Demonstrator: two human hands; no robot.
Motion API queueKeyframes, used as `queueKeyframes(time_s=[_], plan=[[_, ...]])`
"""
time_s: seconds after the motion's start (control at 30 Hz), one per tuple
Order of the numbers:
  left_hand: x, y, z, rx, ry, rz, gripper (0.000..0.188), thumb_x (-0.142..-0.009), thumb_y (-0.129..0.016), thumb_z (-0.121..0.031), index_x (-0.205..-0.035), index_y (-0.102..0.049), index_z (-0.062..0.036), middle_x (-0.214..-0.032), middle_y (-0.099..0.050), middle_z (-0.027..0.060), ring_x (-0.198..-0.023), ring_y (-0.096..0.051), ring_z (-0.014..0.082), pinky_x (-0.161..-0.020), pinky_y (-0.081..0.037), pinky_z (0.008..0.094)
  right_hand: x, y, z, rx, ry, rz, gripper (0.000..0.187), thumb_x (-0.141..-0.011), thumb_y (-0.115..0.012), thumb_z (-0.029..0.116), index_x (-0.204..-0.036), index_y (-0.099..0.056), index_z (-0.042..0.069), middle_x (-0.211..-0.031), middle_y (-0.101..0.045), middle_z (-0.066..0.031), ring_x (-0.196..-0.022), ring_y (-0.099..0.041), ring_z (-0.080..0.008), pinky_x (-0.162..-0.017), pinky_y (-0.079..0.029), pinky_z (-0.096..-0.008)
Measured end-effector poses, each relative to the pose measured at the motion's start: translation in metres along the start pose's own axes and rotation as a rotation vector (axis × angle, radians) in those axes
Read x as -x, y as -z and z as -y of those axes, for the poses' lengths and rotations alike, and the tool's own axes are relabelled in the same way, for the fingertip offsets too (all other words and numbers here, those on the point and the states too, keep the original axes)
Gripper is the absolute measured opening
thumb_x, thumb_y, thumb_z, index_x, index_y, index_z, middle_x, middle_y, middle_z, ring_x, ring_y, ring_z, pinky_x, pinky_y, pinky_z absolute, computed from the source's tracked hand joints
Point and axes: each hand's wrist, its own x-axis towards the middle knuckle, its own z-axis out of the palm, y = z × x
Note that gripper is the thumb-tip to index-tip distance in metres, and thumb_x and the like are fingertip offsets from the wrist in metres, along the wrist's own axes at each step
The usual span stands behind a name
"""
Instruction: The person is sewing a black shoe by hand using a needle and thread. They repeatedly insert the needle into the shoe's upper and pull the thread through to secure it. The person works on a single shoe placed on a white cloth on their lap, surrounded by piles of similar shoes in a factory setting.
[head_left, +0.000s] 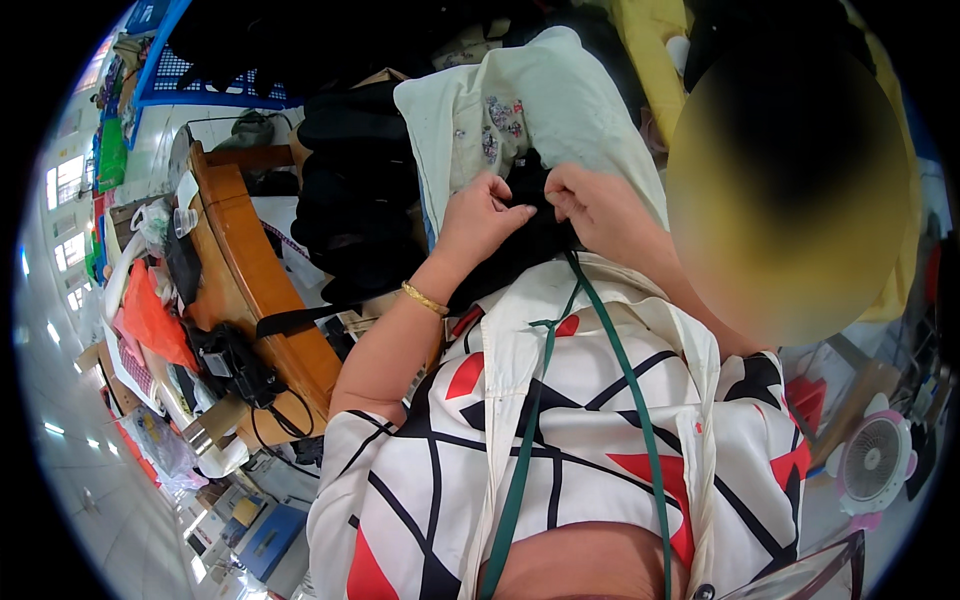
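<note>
- The person's left hand (487, 215) is bent at the wrist, its fingers drawn together and pinching a fold of black fabric (520, 250) at the fingertips.
- The right hand (590, 205) sits just beside the left, thumb and forefinger closed on the same black fabric near its upper edge; the two hands nearly touch.
- The black fabric lies bunched between the hands and the person's chest, resting against a cream-white cloth (545, 95) that spreads upward behind the hands and bears a small floral patch (500, 125).
- A gold bracelet (425, 298) circles the left wrist.
- A green lanyard (640, 410) runs down from below the hands over a white blouse with black lines and red shapes (560, 440).
- To the left of the cream cloth, a heap of dark garments (355, 200) is piled near the left forearm.
- Farther left stands a wooden table (255, 270), tilted in the fisheye view, with a black strap (295, 320) across it and a black device with cables (235, 365) at its near end.
- An orange plastic bag (155, 320) lies beside the table among loose clutter.
- A blue plastic crate (185, 70) shows at the upper left.
- A small white fan with a pink rim (875, 460) stands on the floor at the lower right, well apart from the hands.
- Yellow fabric (650, 50) lies beyond the cream cloth at the top.
</note>
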Motion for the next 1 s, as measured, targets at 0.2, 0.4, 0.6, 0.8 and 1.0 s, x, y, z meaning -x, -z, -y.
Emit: queueKeyframes(time_s=[0.2,0.4,0.6,0.8,1.0], plan=[[-0.001,0.006,-0.007,-0.069,0.013,0.059,0.038,-0.074,-0.08,-0.025,-0.092,-0.056,-0.0024,-0.072,-0.065,0.01,-0.068,-0.065,0.0217,-0.064,-0.05,0.0334,-0.003,0.019,0.044,-0.235,0.15,-0.125,0.003,-0.096,-0.054,-0.001,-0.098,-0.054,0.002,-0.076,-0.059,-0.0038,-0.07,-0.058,-0.0105,-0.064,-0.048,-0.0236],[0.024,0.018,-0.033,0.013,-0.345,-0.056,0.032,-0.082,-0.077,-0.015,-0.102,-0.056,-0.0019,-0.088,-0.061,0.0019,-0.081,-0.054,0.0045,-0.066,-0.045,0.021,-0.014,0.014,0.048,-0.281,0.072,-0.074,0.002,-0.097,-0.055,0.003,-0.099,-0.055,0.002,-0.083,-0.063,-0.003,-0.071,-0.057,-0.0076,-0.063,-0.047,-0.0209],[0.052,0.016,-0.04,0.508,-0.265,0.441,0.015,-0.097,-0.061,-0.016,-0.094,-0.063,-0.0015,-0.084,-0.06,0.0,-0.069,-0.051,0.0055,-0.062,-0.044,0.0206,-0.011,0.019,0.054,-0.258,-0.073,-0.073,0.012,-0.096,-0.062,0.014,-0.096,-0.059,0.002,-0.074,-0.063,-0.0071,-0.064,-0.061,-0.0137,-0.06,-0.049,-0.0266],[0.074,0.02,-0.023,0.319,-0.519,0.32,0.014,-0.093,-0.064,-0.01,-0.086,-0.067,0.0007,-0.085,-0.061,0.0042,-0.077,-0.056,0.0119,-0.067,-0.046,0.0254,0.026,0.028,0.011,0.527,-0.2,0.302,0.042,-0.088,-0.066,0.045,-0.083,-0.07,0.003,-0.076,-0.068,-0.0161,-0.072,-0.067,-0.0311,-0.065,-0.052,-0.0399],[0.083,0.007,-0.024,0.235,-0.657,0.228,0.009,-0.088,-0.07,-0.008,-0.09,-0.07,0.0007,-0.084,-0.065,0.0071,-0.077,-0.058,0.0166,-0.069,-0.048,0.0274,0.029,-0.008,0.011,0.548,-0.322,0.331,0.045,-0.083,-0.067,0.048,-0.087,-0.071,0.003,-0.083,-0.069,-0.0183,-0.079,-0.066,-0.0367,-0.071,-0.052,-0.0442]])
